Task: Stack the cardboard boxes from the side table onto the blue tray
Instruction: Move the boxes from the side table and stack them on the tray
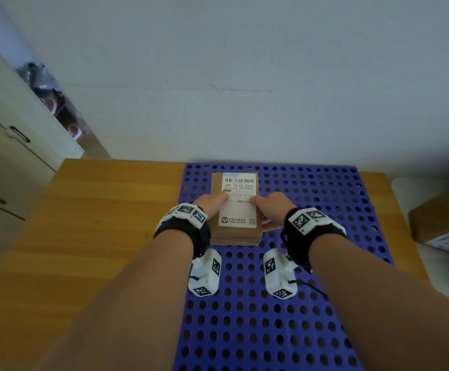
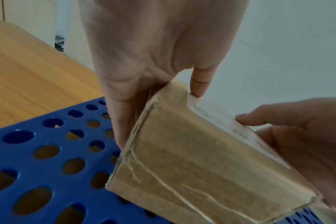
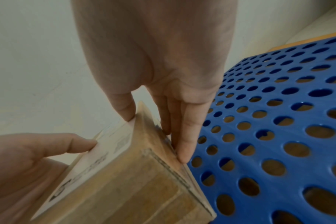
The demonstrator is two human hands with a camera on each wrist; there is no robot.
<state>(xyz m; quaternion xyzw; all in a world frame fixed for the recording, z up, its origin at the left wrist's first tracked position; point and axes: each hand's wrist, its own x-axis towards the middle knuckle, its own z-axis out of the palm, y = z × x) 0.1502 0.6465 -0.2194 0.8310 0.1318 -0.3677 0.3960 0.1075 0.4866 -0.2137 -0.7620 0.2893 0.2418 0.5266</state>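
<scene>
A brown cardboard box [image 1: 238, 207] with a white shipping label on top is over the far middle of the blue perforated tray [image 1: 271, 165]. My left hand [image 1: 215, 206] grips its left side, thumb on the label and fingers down the side wall. My right hand [image 1: 267, 210] grips the right side the same way. The left wrist view shows my left hand [image 2: 144, 91] and right hand [image 2: 297, 128] on the box [image 2: 192, 159], low over the tray [image 2: 15, 153]. I cannot tell whether the box rests on the tray. The right wrist view shows my right hand [image 3: 163, 113], the box [image 3: 134, 189], the tray [image 3: 259, 153].
The tray lies on a wooden table [image 1: 97, 223] against a white wall. At the right stands a white side table [image 1: 405, 188] with another cardboard box [image 1: 440, 218]. A cream cabinet [image 1: 9, 145] stands at the left.
</scene>
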